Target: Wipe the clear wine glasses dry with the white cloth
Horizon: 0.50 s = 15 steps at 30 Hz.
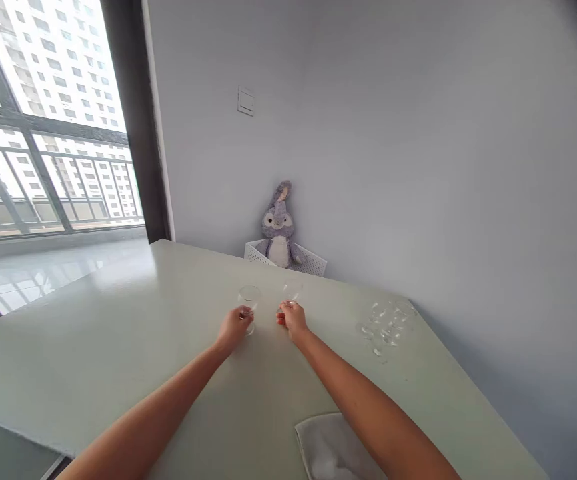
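Two clear stemmed glasses stand upright side by side near the middle of the pale table (188, 333). My left hand (235, 328) has its fingers closed round the stem of the left glass (250, 295), whose round foot shows below the fingers. The right glass (293, 289) rises above my right hand (293, 318), which pinches it low down; its foot is mostly hidden by the fingers. A small gap separates the two hands and the two glasses.
Several clear glasses (385, 323) are grouped at the table's right. A folded grey cloth (331, 443) lies at the near edge, partly under my right forearm. Behind the table, a purple plush toy (279, 230) sits in a white perforated basket (313, 263) against the wall.
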### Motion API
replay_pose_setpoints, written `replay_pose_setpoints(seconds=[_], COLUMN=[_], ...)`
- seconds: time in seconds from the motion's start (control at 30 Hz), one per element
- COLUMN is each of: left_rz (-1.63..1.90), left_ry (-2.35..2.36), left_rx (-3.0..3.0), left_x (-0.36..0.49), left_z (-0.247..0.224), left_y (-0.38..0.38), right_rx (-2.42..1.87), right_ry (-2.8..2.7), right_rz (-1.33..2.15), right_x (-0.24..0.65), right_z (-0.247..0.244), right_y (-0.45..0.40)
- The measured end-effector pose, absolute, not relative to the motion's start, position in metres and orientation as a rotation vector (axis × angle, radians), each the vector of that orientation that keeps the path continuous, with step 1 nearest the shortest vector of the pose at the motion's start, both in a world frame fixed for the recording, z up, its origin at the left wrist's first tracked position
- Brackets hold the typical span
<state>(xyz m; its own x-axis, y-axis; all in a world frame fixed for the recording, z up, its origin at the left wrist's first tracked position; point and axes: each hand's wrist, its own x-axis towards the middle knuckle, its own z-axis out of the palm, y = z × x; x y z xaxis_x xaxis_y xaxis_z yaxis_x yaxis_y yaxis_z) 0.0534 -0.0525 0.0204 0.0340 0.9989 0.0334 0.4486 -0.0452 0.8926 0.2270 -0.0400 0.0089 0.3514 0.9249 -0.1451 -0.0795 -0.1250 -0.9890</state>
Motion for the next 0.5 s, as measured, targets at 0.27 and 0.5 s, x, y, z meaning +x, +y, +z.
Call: replay_pose_setpoints(seconds=[0.27,0.5], left_rz=[1.173,1.169], left_ry=[1.746,1.845], left_rx=[1.444,1.473], left_x=[-0.008,-0.009], left_z=[0.014,0.011], left_y=[-0.031,-0.025], right_rx=[-1.352,-1.261], right_ry=[-1.008,-1.160], right_rz=[1.214,1.269], right_x=[0.113,0.075], right_z=[0.013,0.026], right_y=[0.007,0.025])
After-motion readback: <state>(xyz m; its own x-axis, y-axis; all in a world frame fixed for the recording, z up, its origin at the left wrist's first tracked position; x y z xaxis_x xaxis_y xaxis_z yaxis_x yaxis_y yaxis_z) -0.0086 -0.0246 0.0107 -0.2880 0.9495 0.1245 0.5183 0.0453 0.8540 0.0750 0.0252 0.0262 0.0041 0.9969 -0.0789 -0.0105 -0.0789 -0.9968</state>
